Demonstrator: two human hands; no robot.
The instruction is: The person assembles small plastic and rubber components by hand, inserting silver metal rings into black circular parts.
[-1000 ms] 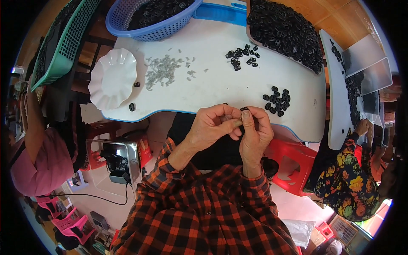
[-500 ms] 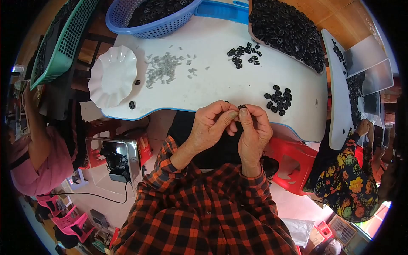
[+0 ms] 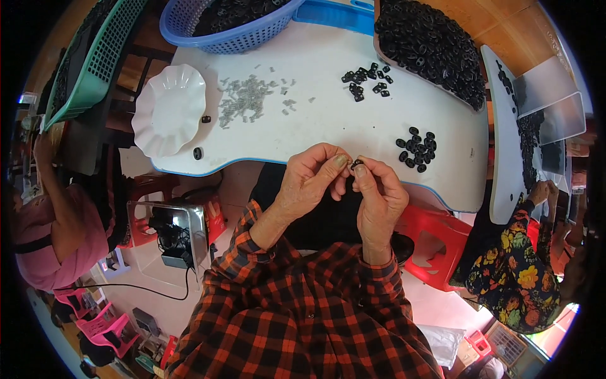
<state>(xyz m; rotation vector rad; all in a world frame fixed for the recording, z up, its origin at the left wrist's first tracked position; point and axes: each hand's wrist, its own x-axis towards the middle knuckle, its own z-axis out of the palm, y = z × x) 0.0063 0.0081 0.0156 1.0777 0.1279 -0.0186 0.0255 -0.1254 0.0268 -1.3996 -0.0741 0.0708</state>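
Over the table's near edge, my right hand (image 3: 380,196) pinches a small black part with holes (image 3: 356,163) between thumb and forefinger. My left hand (image 3: 310,180) is closed in a pinch just beside it; whatever its fingertips hold is too small to make out. Beyond my hands, small transparent pieces (image 3: 245,98) lie scattered on the white table (image 3: 303,129). A loose group of black two-holed parts (image 3: 366,81) lies farther back. Oval black parts (image 3: 416,150) are gathered to the right of my right hand.
A white wavy-rimmed plate (image 3: 170,110) stands at left, with two single black parts beside it. Behind are a blue basket (image 3: 237,41) and a heaped tray of black parts (image 3: 435,50). A red stool (image 3: 432,246) is at right. Co-workers sit on both sides.
My fingertips have drawn slightly apart, and the black part in my right hand shows more plainly. The view has shifted a little; the table things stay as they were.
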